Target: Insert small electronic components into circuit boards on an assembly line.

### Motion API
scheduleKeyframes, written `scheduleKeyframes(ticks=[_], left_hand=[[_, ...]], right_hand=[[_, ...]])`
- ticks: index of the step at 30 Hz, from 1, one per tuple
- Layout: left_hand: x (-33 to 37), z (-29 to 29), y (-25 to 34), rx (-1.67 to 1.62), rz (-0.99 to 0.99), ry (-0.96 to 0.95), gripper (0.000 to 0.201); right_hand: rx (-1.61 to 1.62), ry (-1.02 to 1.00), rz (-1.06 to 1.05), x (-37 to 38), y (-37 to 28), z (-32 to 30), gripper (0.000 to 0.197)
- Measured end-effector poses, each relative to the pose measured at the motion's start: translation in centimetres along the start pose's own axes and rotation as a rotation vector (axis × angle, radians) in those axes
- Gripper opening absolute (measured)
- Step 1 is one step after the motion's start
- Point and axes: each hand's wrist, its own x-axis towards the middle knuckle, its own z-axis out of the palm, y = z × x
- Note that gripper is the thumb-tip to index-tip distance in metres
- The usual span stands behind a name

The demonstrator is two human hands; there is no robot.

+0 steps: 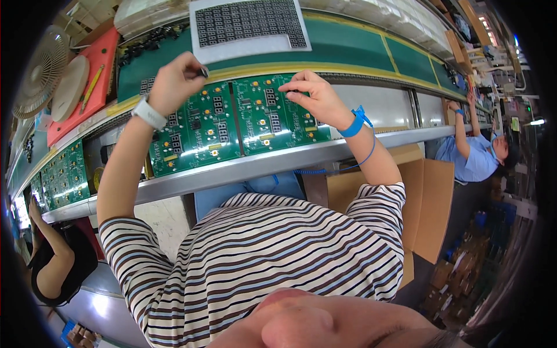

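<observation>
My left hand is closed in a pinch on a small black part, held above the upper edge of the left green circuit board. Over the right circuit board hovers my right hand, thumb and forefinger nearly together. Something small and dark shows at those fingertips, too tiny to name. Both boards lie side by side and carry black digit displays and small yellow-orange parts. A blue wrist strap with a coiled cord is round my right wrist.
Beyond the boards, a white tray full of digit displays sits on a green belt. Black parts are heaped left of it. A fan and red board stand left. Co-workers sit at both sides; a cardboard box is lower right.
</observation>
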Motion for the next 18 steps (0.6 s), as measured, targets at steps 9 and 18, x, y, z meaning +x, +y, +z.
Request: scheduleKeyframes(ticks=[9, 18], left_hand=[[-5.2, 8.4, 2.7, 0.591, 0.346, -0.16, 0.02], [-4.7, 9.9, 1.7, 0.695, 0.429, -0.068, 0.017]], right_hand=[[-0.247, -0.038, -0.118, -3.0, 1.3, 1.5, 0.023], [-0.319, 0.004, -0.15, -3.1, 2.4, 1.2, 0.032]])
